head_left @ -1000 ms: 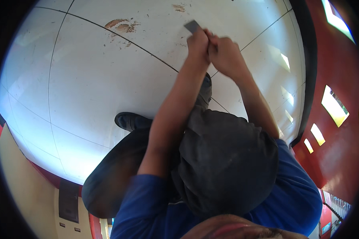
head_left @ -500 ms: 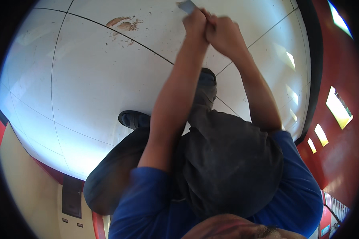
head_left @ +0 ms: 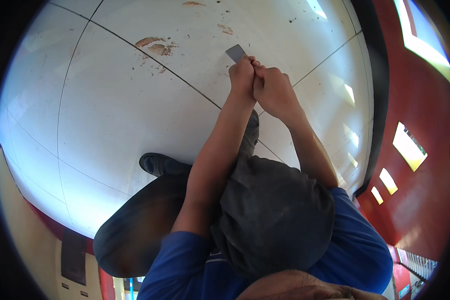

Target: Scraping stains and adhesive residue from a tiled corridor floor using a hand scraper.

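1. From here, the grey blade (head_left: 235, 53) looks like smooth, matt metal.
2. The white tiled floor (head_left: 130, 110) shines, smooth and glossy.
3. The brown patch (head_left: 161, 49) looks rough and flaky.
4. Dark trousers (head_left: 277, 215): matt, creased cloth.
5. The red wall (head_left: 410, 200) looks glossy.

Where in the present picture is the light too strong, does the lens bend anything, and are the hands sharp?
Head view: bluish-white glare washes the floor at lower left, and the light patches on the red wall look overexposed; head view: tile joints curve and the corners go black; head view: left hand, right hand and grey flat tool look fairly sharp.
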Demonstrator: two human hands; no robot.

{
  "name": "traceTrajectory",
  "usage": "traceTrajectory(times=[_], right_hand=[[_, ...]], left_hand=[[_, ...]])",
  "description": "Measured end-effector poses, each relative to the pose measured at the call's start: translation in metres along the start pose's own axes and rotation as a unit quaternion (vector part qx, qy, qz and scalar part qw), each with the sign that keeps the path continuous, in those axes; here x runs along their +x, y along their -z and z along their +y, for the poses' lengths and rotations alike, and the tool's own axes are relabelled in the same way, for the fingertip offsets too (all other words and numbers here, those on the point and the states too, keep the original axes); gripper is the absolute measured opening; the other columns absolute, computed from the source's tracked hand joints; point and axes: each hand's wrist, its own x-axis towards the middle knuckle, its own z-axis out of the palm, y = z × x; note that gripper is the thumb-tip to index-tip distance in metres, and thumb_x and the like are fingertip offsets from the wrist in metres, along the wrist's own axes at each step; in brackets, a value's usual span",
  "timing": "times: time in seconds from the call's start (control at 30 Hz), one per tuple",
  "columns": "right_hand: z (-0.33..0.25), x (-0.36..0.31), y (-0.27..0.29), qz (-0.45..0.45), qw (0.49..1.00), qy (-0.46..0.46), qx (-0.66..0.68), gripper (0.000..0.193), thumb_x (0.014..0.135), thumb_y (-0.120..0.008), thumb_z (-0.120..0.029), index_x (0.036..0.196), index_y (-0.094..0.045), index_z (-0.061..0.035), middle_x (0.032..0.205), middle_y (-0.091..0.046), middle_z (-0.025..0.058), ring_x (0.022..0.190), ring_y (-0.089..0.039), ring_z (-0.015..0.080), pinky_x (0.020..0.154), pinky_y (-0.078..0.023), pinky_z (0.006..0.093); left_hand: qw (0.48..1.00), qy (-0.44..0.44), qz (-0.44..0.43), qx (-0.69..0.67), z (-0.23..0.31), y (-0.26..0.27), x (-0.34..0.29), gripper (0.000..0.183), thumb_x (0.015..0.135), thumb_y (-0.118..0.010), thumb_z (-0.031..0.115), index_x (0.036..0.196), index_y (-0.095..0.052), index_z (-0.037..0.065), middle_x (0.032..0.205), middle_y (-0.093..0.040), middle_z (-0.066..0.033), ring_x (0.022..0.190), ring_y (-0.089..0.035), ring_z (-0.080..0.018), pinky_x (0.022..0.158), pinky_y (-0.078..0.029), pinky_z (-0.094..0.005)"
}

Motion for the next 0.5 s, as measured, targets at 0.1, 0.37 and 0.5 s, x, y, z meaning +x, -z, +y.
traceTrajectory(times=[0.1,0.37,0.5], right_hand=[[-0.015,0.027,0.004,0.012,1.0,-0.002,0.009,0.026,0.086,-0.047,-0.016,0.098,-0.064,-0.0004,0.085,-0.062,0.0272,0.086,-0.061,0.0416,0.077,-0.05,0.0414],[-0.001,0.016,0.005,0.034,0.999,0.037,-0.003,0.026,0.086,-0.045,-0.015,0.085,-0.06,0.0066,0.073,-0.06,0.0266,0.073,-0.066,0.0344,0.068,-0.049,0.0395],[-0.021,0.042,0.015,0.0,0.998,-0.038,0.054,0.026,0.085,-0.048,-0.017,0.085,-0.062,0.0053,0.081,-0.062,0.0269,0.081,-0.065,0.0361,0.073,-0.05,0.0393]], left_hand=[[0.997,-0.059,-0.048,0.004,0.026,-0.004,0.031,0.015,0.083,-0.041,0.005,0.073,-0.05,0.0,0.064,-0.051,-0.0089,0.056,-0.05,-0.0177,0.053,-0.045,-0.0327],[0.999,-0.04,0.023,0.003,0.005,-0.013,0.01,0.017,0.084,-0.041,0.005,0.07,-0.049,0.001,0.064,-0.051,-0.0075,0.056,-0.05,-0.0164,0.05,-0.042,-0.0316],[0.995,-0.075,-0.06,0.012,0.038,-0.024,0.023,0.022,0.082,-0.041,0.005,0.062,-0.048,0.003,0.058,-0.048,-0.007,0.052,-0.047,-0.0166,0.05,-0.04,-0.0322]])
